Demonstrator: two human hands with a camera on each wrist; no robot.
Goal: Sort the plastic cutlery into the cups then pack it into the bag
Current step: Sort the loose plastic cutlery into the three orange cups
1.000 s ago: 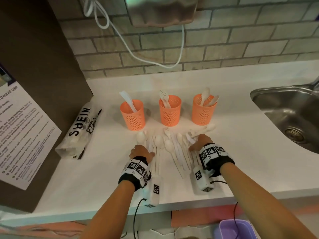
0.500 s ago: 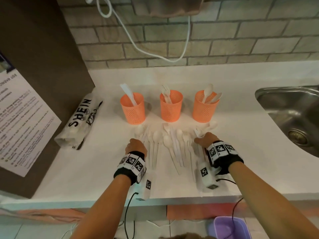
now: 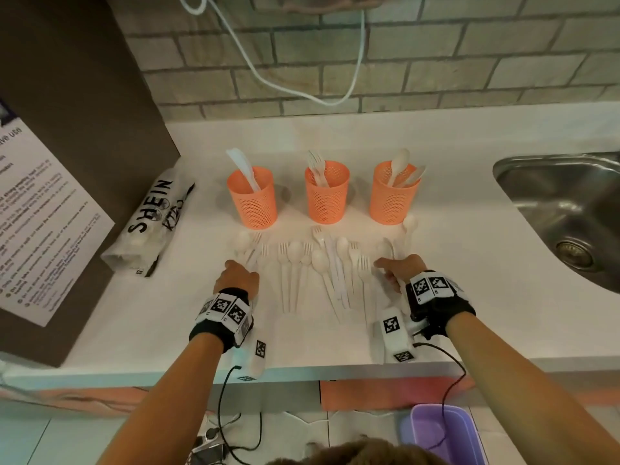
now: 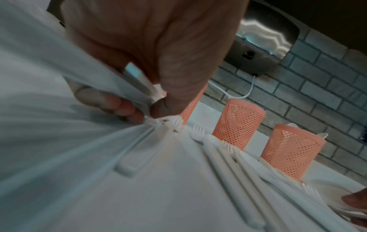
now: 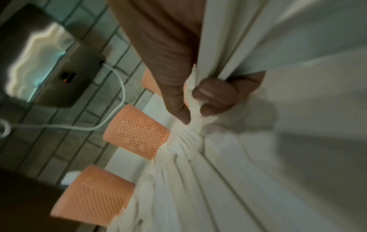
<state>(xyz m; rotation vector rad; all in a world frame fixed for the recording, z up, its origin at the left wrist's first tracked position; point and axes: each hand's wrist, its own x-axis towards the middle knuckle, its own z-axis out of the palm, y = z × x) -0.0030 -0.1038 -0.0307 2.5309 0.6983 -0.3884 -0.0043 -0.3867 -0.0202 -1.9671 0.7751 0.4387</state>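
Both the left hand and right hand are pinching white utensil handles (types unclear), so lifting cleanly, without dragging neighbours, matters.

Steel sink — purple tub.

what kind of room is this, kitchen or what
Most likely a shared kitchenette or break room. A steel sink is set into the white counter below a brick-tiled wall, and a printed notice on the cabinet at left seems to give microwave rules, which suggests a communal space rather than a home.
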